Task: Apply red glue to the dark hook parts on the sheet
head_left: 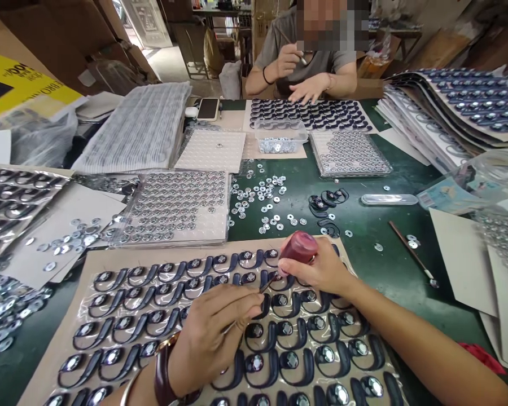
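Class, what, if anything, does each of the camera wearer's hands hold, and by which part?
The right hand grips a red bottle-like object around its body; the left hand holds a slim tool by its shaft.

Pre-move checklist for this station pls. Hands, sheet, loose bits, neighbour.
1. Right hand grips red bottle: ok.
2. Left hand grips thin tool: ok.
3. Brown sheet of dark curved parts under the hands: ok.
4. Metal discs all contained: not ok, many loose on the table.
5. Co-worker's hands away from this sheet: ok, across the table.
6. Bottle fill level: cannot tell.
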Motion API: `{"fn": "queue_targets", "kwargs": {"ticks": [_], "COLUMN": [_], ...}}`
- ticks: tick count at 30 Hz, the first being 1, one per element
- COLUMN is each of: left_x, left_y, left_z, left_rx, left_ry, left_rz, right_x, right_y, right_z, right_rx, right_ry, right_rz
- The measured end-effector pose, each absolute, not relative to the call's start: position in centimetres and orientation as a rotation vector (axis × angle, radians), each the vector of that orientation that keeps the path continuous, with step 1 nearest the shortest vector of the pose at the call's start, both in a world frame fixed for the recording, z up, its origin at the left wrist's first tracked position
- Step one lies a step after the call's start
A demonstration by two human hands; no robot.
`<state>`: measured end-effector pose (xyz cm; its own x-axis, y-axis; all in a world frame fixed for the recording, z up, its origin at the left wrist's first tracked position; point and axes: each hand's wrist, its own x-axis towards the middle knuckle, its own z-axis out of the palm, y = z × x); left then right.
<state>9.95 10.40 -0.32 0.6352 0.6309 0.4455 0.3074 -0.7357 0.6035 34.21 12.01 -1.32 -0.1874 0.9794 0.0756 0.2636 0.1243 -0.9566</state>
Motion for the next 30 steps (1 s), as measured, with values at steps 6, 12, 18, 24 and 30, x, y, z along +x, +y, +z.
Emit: {"fn": "queue_targets", "kwargs": {"ticks": [6, 12, 18, 24, 30], "left_x": [10.1, 9.6, 9.9, 10.6, 10.9], "left_y": [10.4, 9.0, 7.1, 6.4, 6.0], "left_z": [-0.2, 0.1, 0.7, 0.7, 0.9], "left_rx": [2.419, 2.613, 2.960, 3.004, 3.053], "left_ry": [0.717, 0.543, 0.290, 0.271, 0.239], "left_rz": [0.945, 0.903, 0.809, 0.765, 0.768], "right_x": [38.0, 36.0, 33.5, 33.6, 33.3], "right_y": [12.7, 9.6, 7.2, 7.3, 7.5], "right_z": [1.7, 0.4, -2.0, -2.8, -2.7], "right_rx": [-1.185, -1.313, -1.257, -1.239, -1.243], "right_ry": [-1.462, -1.405, -1.400, -1.512, -1.591], "right_rz": [1.529, 1.093, 0.832, 0.869, 0.778]}}
